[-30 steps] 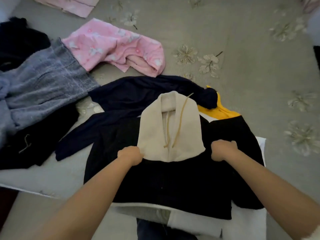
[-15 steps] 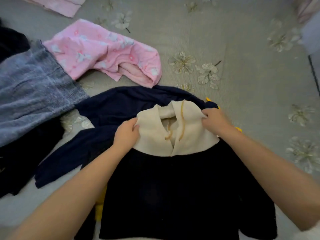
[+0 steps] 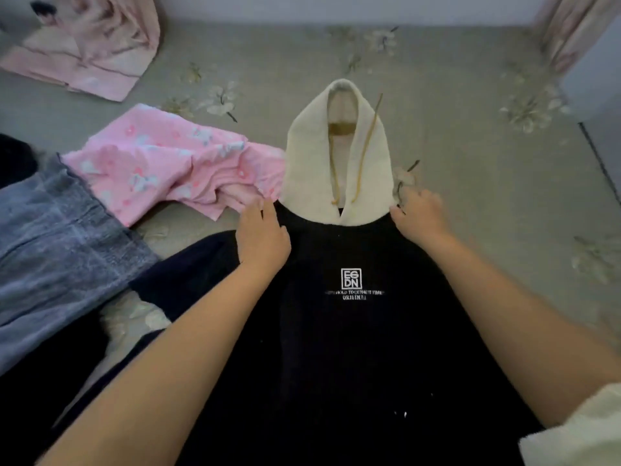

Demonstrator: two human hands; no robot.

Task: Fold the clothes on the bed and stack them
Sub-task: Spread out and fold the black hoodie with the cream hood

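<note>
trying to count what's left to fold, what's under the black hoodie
The black hoodie lies mostly on the floral bedspread, and its cream hood overlaps the pink floral garment. Anything beneath its body is covered.

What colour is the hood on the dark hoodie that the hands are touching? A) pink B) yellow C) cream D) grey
C: the hood lying flat above the dark hoodie is cream, with the left hand and right hand at its base.

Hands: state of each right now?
Left hand: open, lying flat on the hoodie.
Right hand: fingers curled, gripping the hoodie's shoulder.
</note>
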